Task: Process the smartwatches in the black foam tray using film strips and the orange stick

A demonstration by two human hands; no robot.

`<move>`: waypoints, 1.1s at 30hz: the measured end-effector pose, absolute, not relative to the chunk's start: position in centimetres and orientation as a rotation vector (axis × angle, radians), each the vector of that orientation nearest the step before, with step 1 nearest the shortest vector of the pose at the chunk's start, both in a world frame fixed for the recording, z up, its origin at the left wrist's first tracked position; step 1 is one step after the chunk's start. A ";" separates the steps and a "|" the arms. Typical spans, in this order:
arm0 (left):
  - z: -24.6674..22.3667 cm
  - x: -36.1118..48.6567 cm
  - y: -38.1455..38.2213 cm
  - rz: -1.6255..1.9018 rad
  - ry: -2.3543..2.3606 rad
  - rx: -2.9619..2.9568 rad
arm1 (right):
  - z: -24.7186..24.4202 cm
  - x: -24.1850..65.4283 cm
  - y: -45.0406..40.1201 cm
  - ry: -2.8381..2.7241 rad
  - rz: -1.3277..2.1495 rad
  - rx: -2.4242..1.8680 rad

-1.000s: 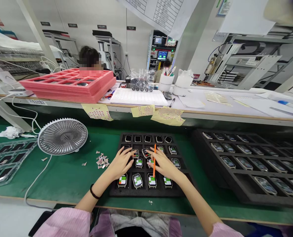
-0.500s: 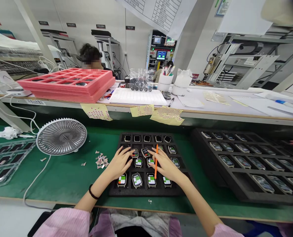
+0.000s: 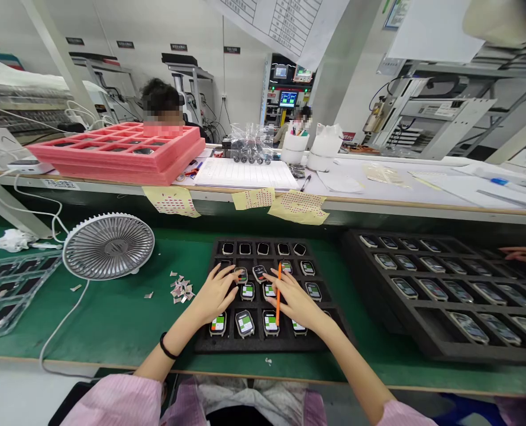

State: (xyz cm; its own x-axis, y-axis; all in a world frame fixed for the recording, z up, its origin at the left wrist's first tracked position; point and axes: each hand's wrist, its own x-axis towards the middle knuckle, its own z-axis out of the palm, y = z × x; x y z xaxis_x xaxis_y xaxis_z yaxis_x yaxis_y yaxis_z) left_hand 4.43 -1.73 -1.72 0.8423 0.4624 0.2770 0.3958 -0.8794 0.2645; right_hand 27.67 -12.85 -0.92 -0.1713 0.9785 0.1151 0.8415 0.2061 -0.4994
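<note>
My left hand [image 3: 216, 293] has its fingers curled down onto a smartwatch [image 3: 241, 275] in the second row of the black foam tray [image 3: 209, 346], though from this feed I can't tell whether they grip it or only touch it. My right hand [image 3: 291, 299] spreads over the next watch [image 3: 259, 273], with an orange stick [image 3: 278, 294] standing upright and apparently pinched between its fingers. The work in hand looks like handling watches in their pockets, and those snug pockets call for fingertip care. The stick and my knuckles hide part of the row. Left, a desk fan [image 3: 108, 247] and paper scraps [image 3: 181, 288] lie on the green mat [image 3: 112, 319]; right, a co-worker's hand [image 3: 522, 255] reaches over a second foam tray [image 3: 364, 278].
</note>
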 end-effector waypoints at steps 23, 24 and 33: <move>-1.4 4.4 -2.7 0.452 0.615 2.824 | -0.7 27.1 -12.2 -2.111 0.368 -1.662; -1.4 4.4 -2.6 0.459 0.619 2.822 | -0.7 27.1 -12.1 -2.114 0.358 -1.656; -1.6 4.3 -2.1 0.481 0.686 2.821 | -1.6 27.0 -11.4 -2.133 0.334 -1.622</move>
State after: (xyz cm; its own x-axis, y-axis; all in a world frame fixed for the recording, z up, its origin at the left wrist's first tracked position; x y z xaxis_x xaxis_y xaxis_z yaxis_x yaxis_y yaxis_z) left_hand 4.26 -2.14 -1.65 0.8396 0.4745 0.2644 0.4101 -0.8729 0.2644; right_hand 26.95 -11.44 -1.63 -0.2171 0.9563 0.1957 0.8508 0.2837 -0.4424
